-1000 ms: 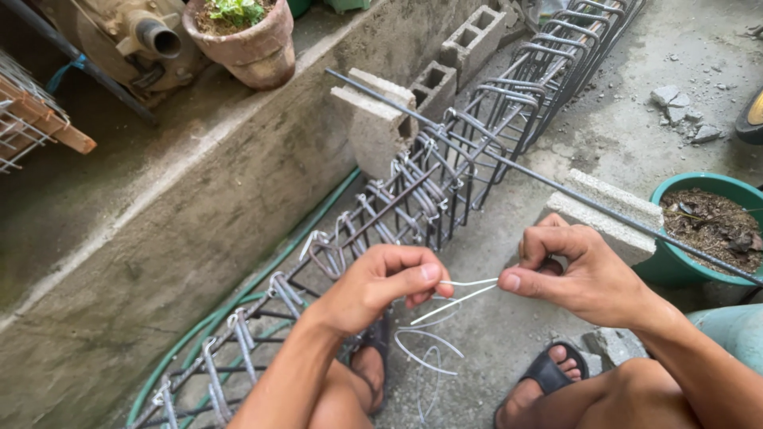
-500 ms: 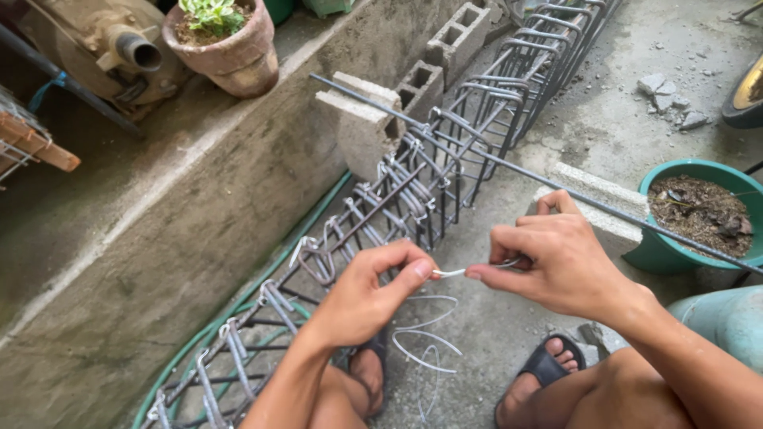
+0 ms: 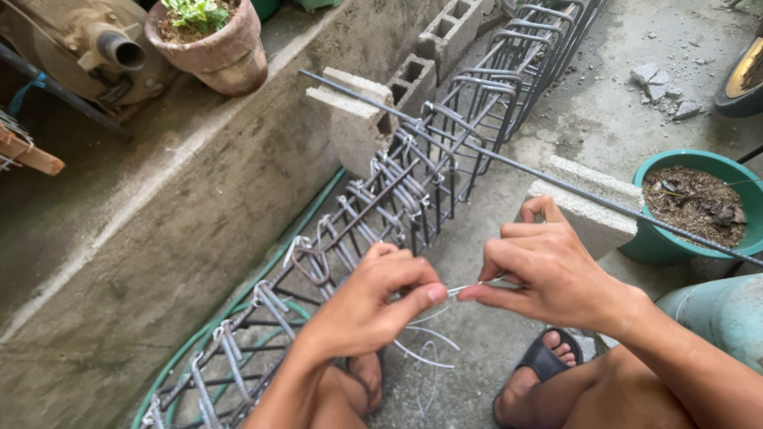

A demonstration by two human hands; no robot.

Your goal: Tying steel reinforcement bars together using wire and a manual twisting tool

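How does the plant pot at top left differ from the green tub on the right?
The plant pot is brownish clay, stands up on the concrete ledge and holds a green plant. The green tub is wider, sits on the ground and holds only soil and dry debris. Both are round, open-topped and apart from the hands.

Tie wire: thin, pale grey strand, pinched taut between thumb and forefinger of left hand and right hand; loose curled ends hang below, just beside the rebar cage of tied stirrups
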